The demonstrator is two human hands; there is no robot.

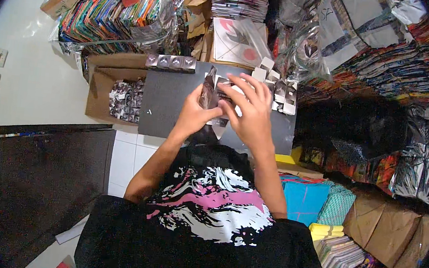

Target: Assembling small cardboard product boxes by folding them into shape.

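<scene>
Your left hand (194, 113) grips a dark printed carton (208, 94) above the grey tabletop (163, 100); your right hand (249, 108) curves beside it, fingers spread, its hold unclear. Small boxes (171, 62) line the far edge.

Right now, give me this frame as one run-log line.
left hand: holding dark packaging | right hand: beside dark packaging, contact unclear | small box row: far-left corner of dark tabletop
</scene>
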